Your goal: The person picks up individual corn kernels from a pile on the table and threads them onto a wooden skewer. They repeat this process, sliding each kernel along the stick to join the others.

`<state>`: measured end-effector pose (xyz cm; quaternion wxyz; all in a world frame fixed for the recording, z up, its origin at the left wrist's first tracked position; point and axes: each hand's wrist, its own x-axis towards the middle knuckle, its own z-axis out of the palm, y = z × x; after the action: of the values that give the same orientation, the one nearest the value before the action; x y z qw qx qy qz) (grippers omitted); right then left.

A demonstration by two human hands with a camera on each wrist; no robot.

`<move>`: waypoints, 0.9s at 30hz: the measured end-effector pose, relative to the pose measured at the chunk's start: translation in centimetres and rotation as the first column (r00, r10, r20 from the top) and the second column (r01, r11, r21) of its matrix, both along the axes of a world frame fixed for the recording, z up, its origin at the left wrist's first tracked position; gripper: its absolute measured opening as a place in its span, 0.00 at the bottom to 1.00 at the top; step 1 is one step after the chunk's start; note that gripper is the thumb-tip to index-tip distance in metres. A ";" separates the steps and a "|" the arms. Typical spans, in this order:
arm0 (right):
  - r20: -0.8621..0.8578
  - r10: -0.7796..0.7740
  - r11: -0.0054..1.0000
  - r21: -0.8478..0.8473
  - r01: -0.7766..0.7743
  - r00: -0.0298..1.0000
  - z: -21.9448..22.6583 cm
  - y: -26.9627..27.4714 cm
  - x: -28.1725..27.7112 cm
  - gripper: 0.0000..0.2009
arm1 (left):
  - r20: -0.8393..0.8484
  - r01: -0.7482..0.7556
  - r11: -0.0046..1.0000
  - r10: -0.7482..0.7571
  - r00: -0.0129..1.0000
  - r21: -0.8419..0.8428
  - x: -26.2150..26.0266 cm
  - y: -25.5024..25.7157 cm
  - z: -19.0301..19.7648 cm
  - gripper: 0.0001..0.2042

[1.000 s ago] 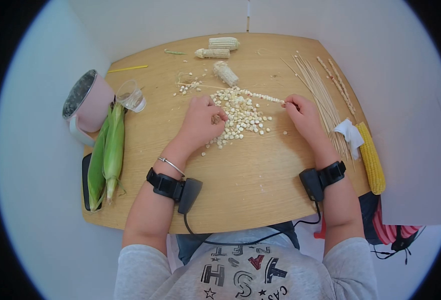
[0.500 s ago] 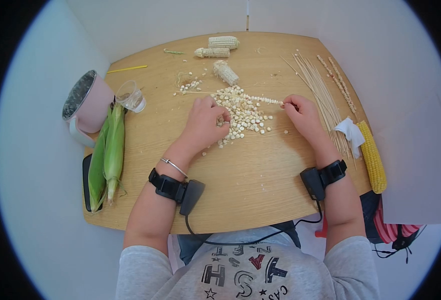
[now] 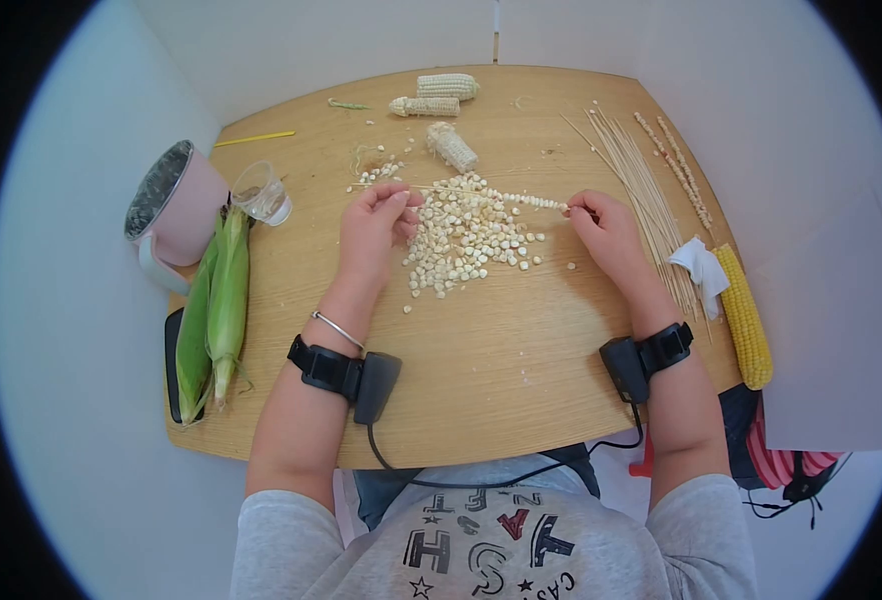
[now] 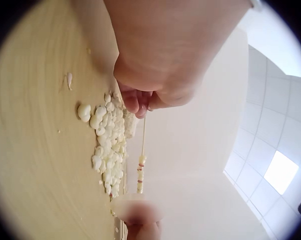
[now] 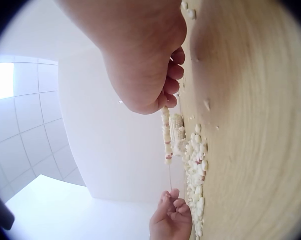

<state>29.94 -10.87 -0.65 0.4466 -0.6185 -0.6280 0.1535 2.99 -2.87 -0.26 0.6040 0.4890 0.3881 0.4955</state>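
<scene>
My right hand pinches the right end of a thin wooden skewer, which carries a row of pale corn kernels close to that hand. Toward the other end, my left hand pinches the bare stretch of the skewer between thumb and fingers. A pale speck shows at its fingertips in the right wrist view. The skewer runs level above a pile of loose white kernels on the wooden table.
Beyond the pile lie a stripped cob and two cob pieces. On the left stand a pink pot and a clear cup, near husked corn ears. Bare skewers, two filled skewers, tissue and yellow corn lie right.
My left hand was down at the near left side of the kernel pile and has moved up and left to the skewer. The right hand stays almost still, holding its end.
</scene>
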 end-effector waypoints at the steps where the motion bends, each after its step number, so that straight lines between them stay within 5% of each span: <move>1: -0.006 -0.010 1.000 0.005 0.010 1.000 0.0 0.0 0.0 0.09 | 0.057 -0.016 0.998 0.019 0.998 -0.054 -0.2 0.2 -0.1 0.10; 27: 0.058 -0.128 0.987 -0.091 0.133 0.990 1.0 -0.4 1.1 0.10 | 0.219 -0.172 0.965 0.215 0.952 -0.199 -1.9 2.2 -1.4 0.12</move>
<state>30.99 -11.30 0.32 0.4093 -0.6825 -0.5897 0.1373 1.08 -0.67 -1.64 0.6357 0.3294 0.4016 0.5710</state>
